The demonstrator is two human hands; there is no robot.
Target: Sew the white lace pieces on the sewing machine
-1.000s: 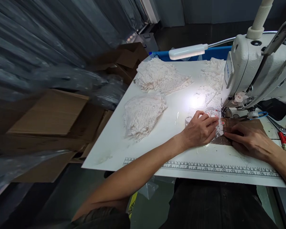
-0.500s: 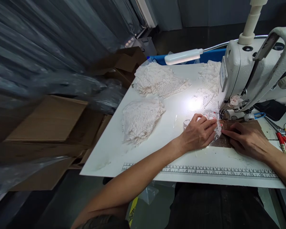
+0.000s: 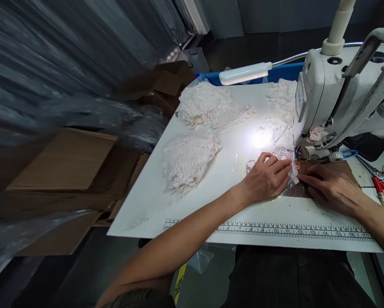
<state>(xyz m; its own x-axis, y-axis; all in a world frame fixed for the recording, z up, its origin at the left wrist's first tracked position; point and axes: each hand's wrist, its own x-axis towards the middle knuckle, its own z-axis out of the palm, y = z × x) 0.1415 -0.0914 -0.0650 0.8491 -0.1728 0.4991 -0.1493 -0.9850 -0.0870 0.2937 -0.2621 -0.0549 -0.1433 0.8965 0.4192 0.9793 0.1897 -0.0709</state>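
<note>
A piece of white lace with small red marks point(image 3: 293, 173) lies at the needle area of a white sewing machine point(image 3: 314, 92). My left hand point(image 3: 269, 177) rests palm down on this lace, its slightly bent fingers pressing it just in front of the presser foot. Part of the lace is hidden under that hand. From the other side, my right hand point(image 3: 331, 186) reaches in with the index finger stretched to the lace edge. Its other fingers are partly curled over a brown plate point(image 3: 341, 169). More white lace point(image 3: 280, 105) trails behind the needle area.
Two lace heaps point(image 3: 192, 160) point(image 3: 211, 105) lie on the white table point(image 3: 140, 209). A ruler strip point(image 3: 275, 230) runs along its front edge. Red-handled scissors point(image 3: 382, 192) and a dark phone-like object point(image 3: 367, 145) sit right. A lamp point(image 3: 245, 73) hangs behind; cardboard boxes point(image 3: 63, 158) stand left.
The camera view has shifted slightly. Both hands keep almost the same places at the lace, and the lace edge by the right index finger looks slightly changed.
</note>
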